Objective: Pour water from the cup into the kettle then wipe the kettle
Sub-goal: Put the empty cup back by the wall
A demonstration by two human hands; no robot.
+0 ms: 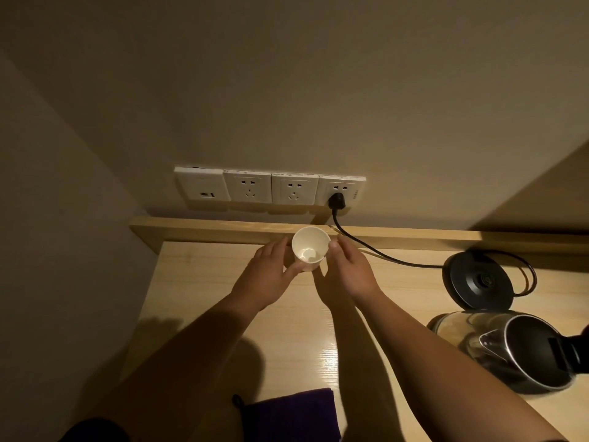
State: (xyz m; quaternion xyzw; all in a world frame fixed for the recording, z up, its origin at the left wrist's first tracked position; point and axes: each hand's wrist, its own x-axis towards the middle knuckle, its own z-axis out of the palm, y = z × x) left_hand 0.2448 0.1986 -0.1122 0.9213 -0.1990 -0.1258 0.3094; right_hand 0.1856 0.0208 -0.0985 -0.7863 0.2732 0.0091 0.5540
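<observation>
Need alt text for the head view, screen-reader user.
Both hands, left hand and right hand, touch a white paper cup near the back of a wooden table. A glass kettle sits off its base at right; purple cloth nearest.
</observation>
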